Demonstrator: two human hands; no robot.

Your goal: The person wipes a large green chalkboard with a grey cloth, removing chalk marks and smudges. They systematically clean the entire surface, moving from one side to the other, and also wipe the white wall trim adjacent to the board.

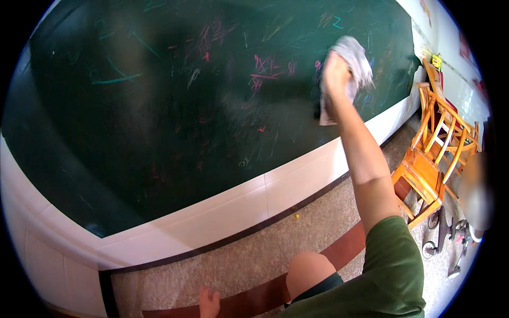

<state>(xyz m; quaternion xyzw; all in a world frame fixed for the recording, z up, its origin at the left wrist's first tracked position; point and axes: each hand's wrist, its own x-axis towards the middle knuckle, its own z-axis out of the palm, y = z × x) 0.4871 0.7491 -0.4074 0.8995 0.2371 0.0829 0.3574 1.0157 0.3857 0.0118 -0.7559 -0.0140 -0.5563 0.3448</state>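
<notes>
A grey cloth (354,55) is pressed to the right part of a dark green chalkboard (167,159), with my right hand (337,75) gripping it on a stretched arm. Hand and cloth are slightly blurred, and part of the cloth hangs below the wrist. Pink chalk marks (268,71) lie left of the cloth; teal, yellow, blue and red marks and smears cover other parts of the board. My left hand (209,301) hangs low near the bottom edge of the view, over the floor, its fingers loosely bent and nothing visible in it.
Wooden chairs (425,171) stand close together at the right, beside the board's end. Below them is a wheeled object (433,238), perhaps a child's scooter or bike. A light tiled wall strip (238,198) runs under the board. A small yellow thing (297,216) lies on the speckled floor (254,246).
</notes>
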